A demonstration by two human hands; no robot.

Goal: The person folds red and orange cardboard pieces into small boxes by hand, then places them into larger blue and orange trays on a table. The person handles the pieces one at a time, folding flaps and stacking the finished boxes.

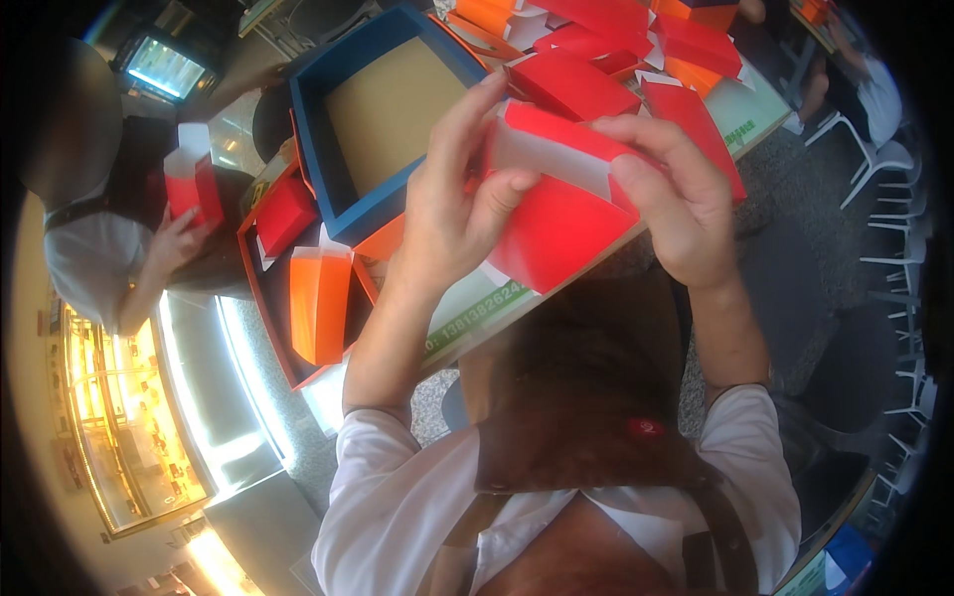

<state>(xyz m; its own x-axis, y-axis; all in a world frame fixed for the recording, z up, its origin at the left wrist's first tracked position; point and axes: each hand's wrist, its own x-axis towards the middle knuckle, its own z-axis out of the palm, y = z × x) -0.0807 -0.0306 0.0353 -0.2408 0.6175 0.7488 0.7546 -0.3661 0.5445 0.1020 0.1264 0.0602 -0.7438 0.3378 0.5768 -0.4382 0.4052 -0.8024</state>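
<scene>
Between my two hands is a red paper box (556, 228), tilted over the table, with its white inside showing through the open top. My left hand (457, 189) grips its left side, thumb bent over the near edge and fingers behind. On the other side my right hand (681, 194) holds the box's upper right edge, its thumb and forefinger pressed on the rim. Behind and right of it lie more red boxes (571, 84), one of them close to my right fingers.
A large blue tray box (343, 209) stands left of my hands. Beside it, an orange-red tray (260, 288) holds an orange box (320, 303) and a red box. A co-worker at left holds a red box (194, 189). White chairs (874, 164) stand at right.
</scene>
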